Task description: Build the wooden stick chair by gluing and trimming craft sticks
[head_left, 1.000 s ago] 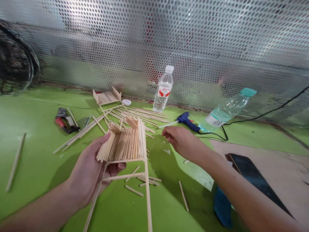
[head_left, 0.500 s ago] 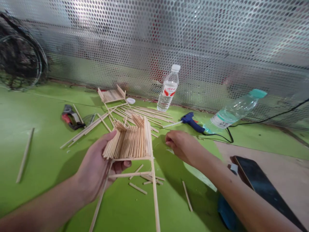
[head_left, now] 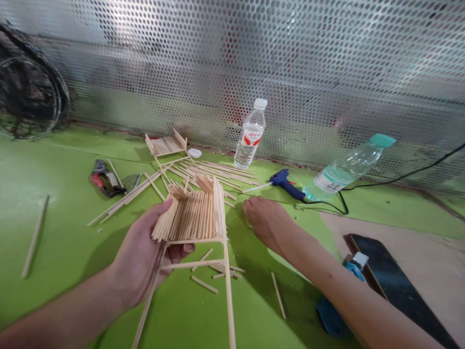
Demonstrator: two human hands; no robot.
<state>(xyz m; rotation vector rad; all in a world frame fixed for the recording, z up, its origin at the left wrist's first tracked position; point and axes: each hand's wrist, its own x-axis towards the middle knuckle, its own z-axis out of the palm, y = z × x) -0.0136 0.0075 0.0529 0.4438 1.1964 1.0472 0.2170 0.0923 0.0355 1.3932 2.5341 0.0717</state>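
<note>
My left hand (head_left: 140,254) grips a small structure of wooden sticks (head_left: 194,215) by its left side, thumb on top and fingers curled beneath. Its deck is a row of sticks laid side by side, with low stick walls and long legs reaching toward me. To the right of it, my right hand (head_left: 263,213) hovers low by the green surface with its fingers curled together; whatever they may hold is hidden. Past that hand lies a blue glue gun (head_left: 286,184) with a glue stick in its back. Several short stick pieces (head_left: 218,271) lie below the structure.
Loose long sticks (head_left: 210,169) and a second stick structure (head_left: 167,145) lie behind. Red-and-grey cutters (head_left: 105,179) are at left. A clear water bottle (head_left: 250,135) stands by the perforated metal wall (head_left: 181,63); a green-capped bottle (head_left: 345,167) leans. A dark phone (head_left: 395,276) lies at right.
My right hand has shifted slightly left, toward the stick structure, fingers still curled. My left hand keeps its hold. The whole view has slid a little.
</note>
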